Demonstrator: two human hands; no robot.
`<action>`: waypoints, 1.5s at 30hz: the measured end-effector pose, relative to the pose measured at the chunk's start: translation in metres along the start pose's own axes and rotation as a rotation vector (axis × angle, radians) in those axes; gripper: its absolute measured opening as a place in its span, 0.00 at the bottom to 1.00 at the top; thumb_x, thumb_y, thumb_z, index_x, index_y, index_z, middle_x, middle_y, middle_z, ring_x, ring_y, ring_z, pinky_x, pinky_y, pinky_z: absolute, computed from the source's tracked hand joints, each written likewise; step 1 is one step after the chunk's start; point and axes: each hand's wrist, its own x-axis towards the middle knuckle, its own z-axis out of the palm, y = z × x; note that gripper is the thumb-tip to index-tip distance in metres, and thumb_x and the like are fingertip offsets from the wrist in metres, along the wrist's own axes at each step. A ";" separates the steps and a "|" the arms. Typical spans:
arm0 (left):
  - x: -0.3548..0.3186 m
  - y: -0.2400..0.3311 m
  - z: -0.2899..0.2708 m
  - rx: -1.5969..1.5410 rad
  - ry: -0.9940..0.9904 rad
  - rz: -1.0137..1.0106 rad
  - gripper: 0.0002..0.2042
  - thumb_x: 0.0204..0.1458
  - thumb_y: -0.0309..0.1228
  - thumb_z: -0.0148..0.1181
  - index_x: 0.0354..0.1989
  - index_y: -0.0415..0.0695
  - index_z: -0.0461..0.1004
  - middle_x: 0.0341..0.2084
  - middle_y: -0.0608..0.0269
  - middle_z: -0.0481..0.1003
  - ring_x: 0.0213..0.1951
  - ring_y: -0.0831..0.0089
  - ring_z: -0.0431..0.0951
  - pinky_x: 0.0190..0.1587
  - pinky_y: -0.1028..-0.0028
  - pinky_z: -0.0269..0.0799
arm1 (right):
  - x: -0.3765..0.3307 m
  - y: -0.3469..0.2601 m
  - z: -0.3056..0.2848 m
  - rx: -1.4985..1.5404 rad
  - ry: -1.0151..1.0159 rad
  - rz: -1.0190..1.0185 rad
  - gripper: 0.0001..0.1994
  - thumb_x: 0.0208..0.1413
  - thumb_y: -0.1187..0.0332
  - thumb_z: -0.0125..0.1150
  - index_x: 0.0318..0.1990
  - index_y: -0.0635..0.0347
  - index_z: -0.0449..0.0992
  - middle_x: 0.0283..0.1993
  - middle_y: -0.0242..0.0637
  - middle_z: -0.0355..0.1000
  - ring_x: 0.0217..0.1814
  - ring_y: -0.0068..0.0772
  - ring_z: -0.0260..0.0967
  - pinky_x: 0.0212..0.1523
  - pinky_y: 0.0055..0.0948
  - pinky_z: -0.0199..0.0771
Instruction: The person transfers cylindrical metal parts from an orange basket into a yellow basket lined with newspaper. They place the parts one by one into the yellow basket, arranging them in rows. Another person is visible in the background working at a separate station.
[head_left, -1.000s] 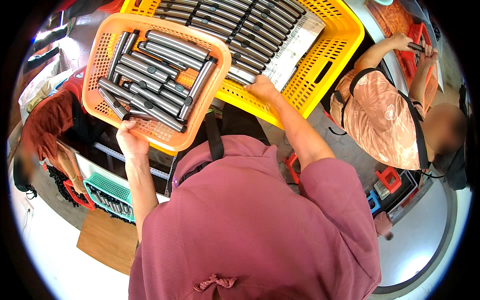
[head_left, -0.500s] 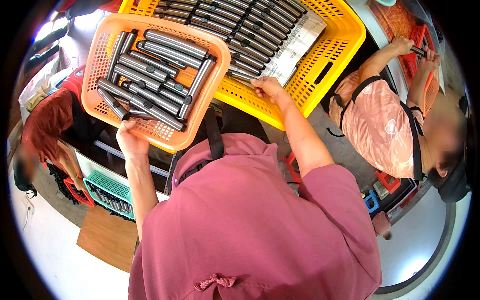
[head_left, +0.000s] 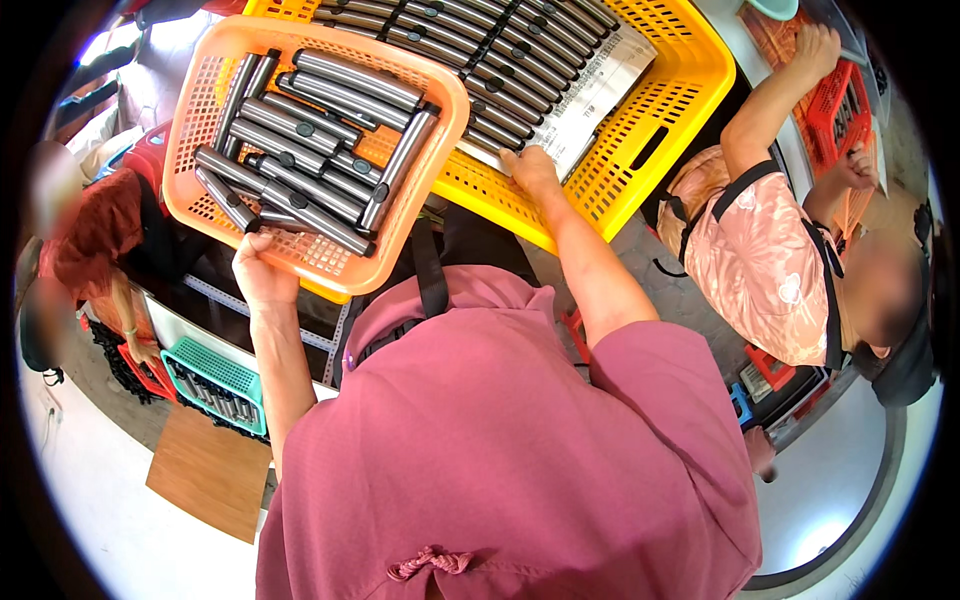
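Many metal tubes (head_left: 300,140) could be spilled toward seven o'clock: orange basket (head_left: 420,200) is gripped one-handed by left hand (head_left: 262,275); right hand (head_left: 530,170) rests unclenched on yellow crate (head_left: 660,130).

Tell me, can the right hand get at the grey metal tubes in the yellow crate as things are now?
Probably yes. The right hand rests at the near edge of the yellow crate, beside the tubes, and nothing covers them. The left hand is busy holding the orange basket.

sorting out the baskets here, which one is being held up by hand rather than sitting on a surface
The orange basket of grey metal tubes: the left hand grips its near rim. The right hand only rests on the big yellow crate.
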 end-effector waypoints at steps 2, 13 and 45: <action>-0.001 0.000 0.000 -0.011 -0.002 -0.008 0.19 0.38 0.20 0.46 0.42 0.37 0.70 0.35 0.52 0.75 0.39 0.53 0.76 0.49 0.53 0.72 | 0.000 -0.001 -0.003 -0.139 0.042 -0.084 0.24 0.56 0.52 0.57 0.24 0.70 0.76 0.20 0.42 0.73 0.19 0.32 0.72 0.24 0.31 0.73; 0.004 -0.010 0.007 -0.039 0.011 0.010 0.17 0.38 0.22 0.46 0.41 0.36 0.69 0.35 0.52 0.75 0.38 0.52 0.76 0.48 0.51 0.72 | -0.131 -0.190 -0.104 0.482 0.283 -0.801 0.09 0.59 0.69 0.57 0.27 0.62 0.74 0.18 0.23 0.64 0.19 0.11 0.57 0.20 0.17 0.58; 0.002 -0.009 0.019 -0.004 0.002 0.061 0.13 0.37 0.19 0.45 0.34 0.36 0.70 0.32 0.57 0.75 0.36 0.61 0.76 0.45 0.63 0.73 | -0.129 -0.341 0.064 -0.815 0.201 -1.241 0.09 0.47 0.67 0.61 0.37 0.58 0.80 0.42 0.36 0.76 0.46 0.33 0.76 0.39 0.34 0.77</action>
